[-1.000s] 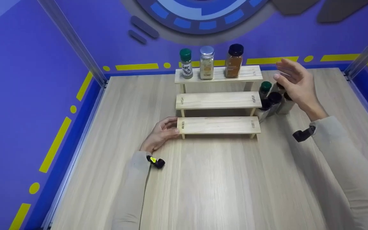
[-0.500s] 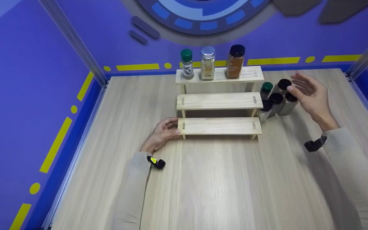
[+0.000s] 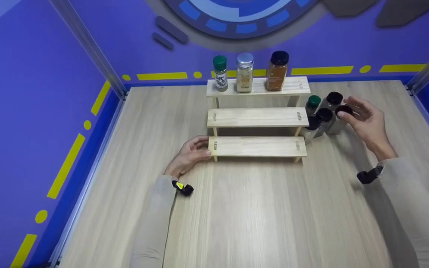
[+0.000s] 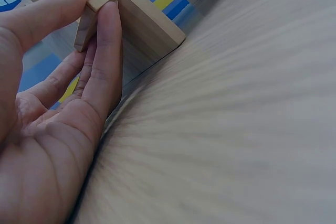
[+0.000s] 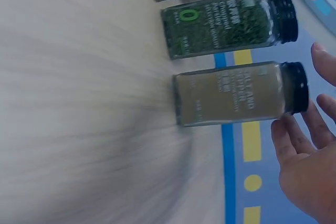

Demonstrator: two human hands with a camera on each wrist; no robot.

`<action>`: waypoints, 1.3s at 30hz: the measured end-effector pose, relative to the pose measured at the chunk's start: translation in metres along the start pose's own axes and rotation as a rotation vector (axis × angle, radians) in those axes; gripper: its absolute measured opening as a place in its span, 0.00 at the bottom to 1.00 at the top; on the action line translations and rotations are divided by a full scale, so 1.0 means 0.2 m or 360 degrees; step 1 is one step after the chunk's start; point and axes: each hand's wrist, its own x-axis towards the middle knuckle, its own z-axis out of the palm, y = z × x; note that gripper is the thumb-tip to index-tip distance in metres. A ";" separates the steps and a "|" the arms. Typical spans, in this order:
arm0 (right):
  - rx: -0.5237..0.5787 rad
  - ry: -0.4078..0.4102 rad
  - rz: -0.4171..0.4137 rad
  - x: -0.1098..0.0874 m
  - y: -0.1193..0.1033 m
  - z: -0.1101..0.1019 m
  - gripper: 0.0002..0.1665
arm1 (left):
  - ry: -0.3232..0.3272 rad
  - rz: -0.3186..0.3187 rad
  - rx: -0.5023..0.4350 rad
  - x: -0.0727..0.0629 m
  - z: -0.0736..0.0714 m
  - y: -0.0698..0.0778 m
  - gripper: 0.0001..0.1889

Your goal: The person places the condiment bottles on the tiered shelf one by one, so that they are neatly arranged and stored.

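My left hand (image 3: 188, 156) pinches the left end of the lowest step of a three-step wooden spice rack (image 3: 257, 146); in the left wrist view the thumb lies along the board's edge with fingers beneath. Beside the rack's right end, my right hand (image 3: 371, 124) surrounds the black lid of a spice jar of tan powder (image 5: 231, 95). Its fingertips are right at the lid, while the thumb stands apart from it in the right wrist view. That jar stands upright on the table. Next to it is a jar of green dried herbs (image 5: 226, 24), also black-capped.
On the top step stand a green-capped jar (image 3: 221, 74), a silver-capped jar (image 3: 245, 74) and an orange-brown jar (image 3: 277, 72). Several more jars, one with a green cap (image 3: 313, 103), crowd against the rack's right side. Blue walls (image 3: 132, 44) border the wooden table (image 3: 259, 216).
My right hand has come down and rightward from above the jar cluster to the lid of the outermost jar. The left hand keeps its grip on the rack.
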 end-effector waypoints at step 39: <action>-0.0287 -0.0192 0.0218 -0.06 0.19 -0.03 0.38 | -0.0020 0.0010 -0.0044 0.00 0.00 0.01 0.35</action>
